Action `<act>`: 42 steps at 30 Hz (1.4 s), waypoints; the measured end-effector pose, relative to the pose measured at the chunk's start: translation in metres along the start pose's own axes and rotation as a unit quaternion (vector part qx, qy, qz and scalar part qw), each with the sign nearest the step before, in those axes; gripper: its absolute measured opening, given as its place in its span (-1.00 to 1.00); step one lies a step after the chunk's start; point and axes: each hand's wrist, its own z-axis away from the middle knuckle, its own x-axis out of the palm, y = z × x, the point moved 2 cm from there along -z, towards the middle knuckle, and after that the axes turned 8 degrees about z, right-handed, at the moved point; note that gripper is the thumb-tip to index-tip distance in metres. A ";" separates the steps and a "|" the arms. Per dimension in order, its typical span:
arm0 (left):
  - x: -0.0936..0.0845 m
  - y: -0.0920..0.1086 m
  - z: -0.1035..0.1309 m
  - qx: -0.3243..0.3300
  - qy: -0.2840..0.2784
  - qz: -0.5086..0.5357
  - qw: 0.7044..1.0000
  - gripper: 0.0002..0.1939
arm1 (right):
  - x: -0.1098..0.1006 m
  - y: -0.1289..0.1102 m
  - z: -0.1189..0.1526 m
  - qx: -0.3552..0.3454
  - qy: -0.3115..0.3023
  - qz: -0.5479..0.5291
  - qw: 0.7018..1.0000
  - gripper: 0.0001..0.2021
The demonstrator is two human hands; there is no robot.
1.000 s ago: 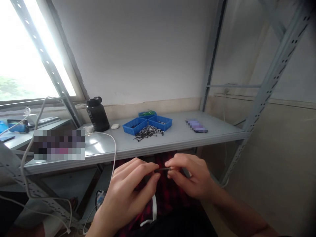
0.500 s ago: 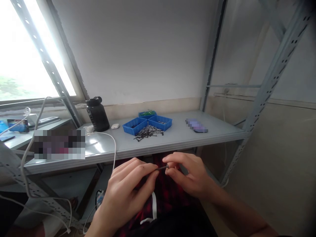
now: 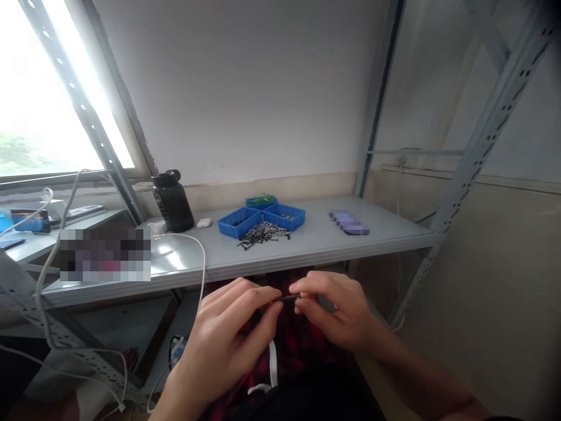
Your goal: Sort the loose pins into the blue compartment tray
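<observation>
In front of the table edge, a dark screw [image 3: 288,298] lies sideways between my two hands. Thumb and forefinger of my left hand [image 3: 228,333] pinch one end. At its other end my right hand [image 3: 339,307] has thumb and fingers closed about the head, which they partly hide. Beyond them on the table is a loose pile of screws [image 3: 263,234], dark ones toward the left and silvery ones toward the right. Blue bins stand around it: a left bin [image 3: 228,230] with dark pieces, a right bin [image 3: 295,223] with silvery pieces, and a back bin [image 3: 249,204] with green pieces.
On the grey table [image 3: 307,248] stand a black bottle [image 3: 173,204] and a small white case [image 3: 204,223], with a blurred phone [image 3: 349,223] to the right. A white cable [image 3: 204,263] hangs over the front edge. Metal posts [image 3: 486,152] frame the table.
Both hands stay almost in place with the screw between them. My right fingers shift slightly at the head end, and the view moves a little.
</observation>
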 end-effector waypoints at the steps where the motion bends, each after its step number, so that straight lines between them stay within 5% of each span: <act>1: 0.000 0.000 0.000 0.000 0.001 0.000 1.000 -0.86 | 0.000 0.000 0.000 0.000 0.000 -0.002 1.000 -0.87; 22: 0.001 -0.002 0.001 0.009 0.025 -0.006 1.000 -0.79 | 0.002 0.005 0.004 0.028 -0.017 -0.007 0.999 -0.85; 42: 0.000 -0.006 0.003 0.003 -0.031 0.009 0.999 -0.82 | 0.003 0.004 0.003 0.002 -0.010 -0.001 1.000 -0.84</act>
